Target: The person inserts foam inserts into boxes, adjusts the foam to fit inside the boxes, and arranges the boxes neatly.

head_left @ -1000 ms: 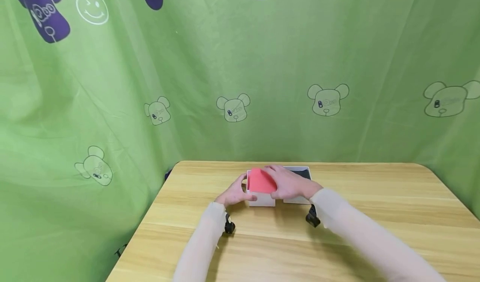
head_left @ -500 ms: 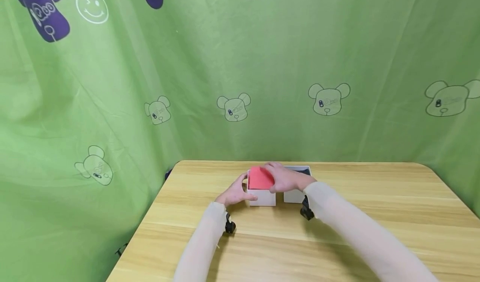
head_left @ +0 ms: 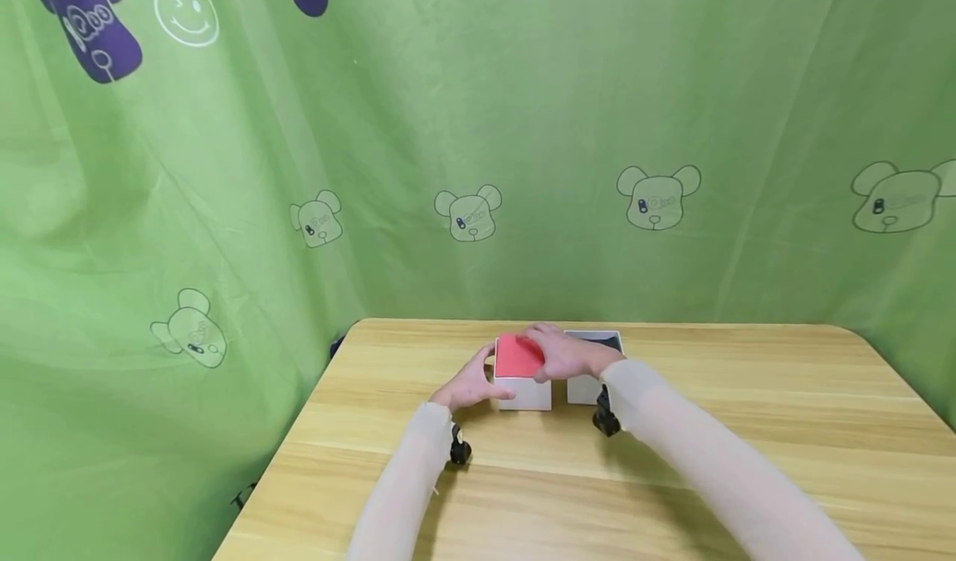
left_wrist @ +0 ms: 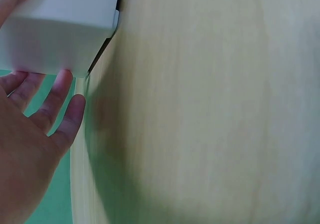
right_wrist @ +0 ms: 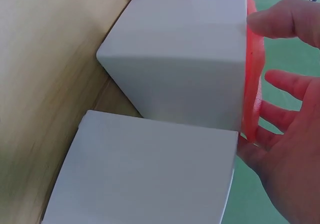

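A white box [head_left: 524, 394] stands near the far edge of the table, with a red, soft-looking square piece [head_left: 518, 358] filling its top. Along the box's left side my left hand [head_left: 472, 382] holds it, thumb on the front face. In the left wrist view, its fingertips [left_wrist: 64, 77] touch the box's side. My right hand [head_left: 563, 356] spans the right part of the red piece, thumb at the near edge and fingers toward the far one. The right wrist view shows the red piece [right_wrist: 254, 67] standing slightly proud of the rim, with the thumb against it.
Close to the right of the first box is a second white box [head_left: 581, 391] with something dark [head_left: 611, 342] inside, partly covered by my right hand. Both stand on a wooden table [head_left: 538, 486]. A green curtain [head_left: 560, 270] hangs behind the table's far edge.
The red piece has settled lower and flatter in the white box. My right hand has shifted slightly left and away from me with it. The left hand stays in place.
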`<state>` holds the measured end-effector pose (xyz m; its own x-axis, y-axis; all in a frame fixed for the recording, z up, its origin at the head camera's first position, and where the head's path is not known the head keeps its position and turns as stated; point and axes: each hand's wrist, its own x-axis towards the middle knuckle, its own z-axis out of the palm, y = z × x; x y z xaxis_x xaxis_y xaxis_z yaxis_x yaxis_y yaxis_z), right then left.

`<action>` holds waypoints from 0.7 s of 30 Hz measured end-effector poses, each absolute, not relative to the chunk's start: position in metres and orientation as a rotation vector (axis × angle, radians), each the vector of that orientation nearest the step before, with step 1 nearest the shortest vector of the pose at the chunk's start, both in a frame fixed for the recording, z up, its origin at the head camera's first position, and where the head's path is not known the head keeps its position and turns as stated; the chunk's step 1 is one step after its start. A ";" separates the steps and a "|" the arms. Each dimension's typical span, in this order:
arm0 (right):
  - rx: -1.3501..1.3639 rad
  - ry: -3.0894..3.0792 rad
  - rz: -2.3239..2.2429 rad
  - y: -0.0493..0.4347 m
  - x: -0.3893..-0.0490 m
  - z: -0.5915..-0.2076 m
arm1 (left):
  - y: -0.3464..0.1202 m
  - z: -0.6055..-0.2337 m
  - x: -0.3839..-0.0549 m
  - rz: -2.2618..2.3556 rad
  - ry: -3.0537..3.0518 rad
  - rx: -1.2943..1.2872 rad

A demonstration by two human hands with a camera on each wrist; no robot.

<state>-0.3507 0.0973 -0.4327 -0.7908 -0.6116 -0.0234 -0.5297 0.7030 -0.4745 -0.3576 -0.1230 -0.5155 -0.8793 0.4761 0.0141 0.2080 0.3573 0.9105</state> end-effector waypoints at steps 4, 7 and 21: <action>-0.923 2.727 -0.691 0.095 -0.352 -0.436 | -0.123 -0.513 -0.356 1.535 2.359 0.587; -0.924 2.717 -0.689 0.095 -0.353 -0.439 | -0.123 -0.515 -0.358 1.533 2.355 0.580; -0.981 2.659 -0.803 0.092 -0.360 -0.437 | -0.124 -0.517 -0.359 1.525 2.369 0.578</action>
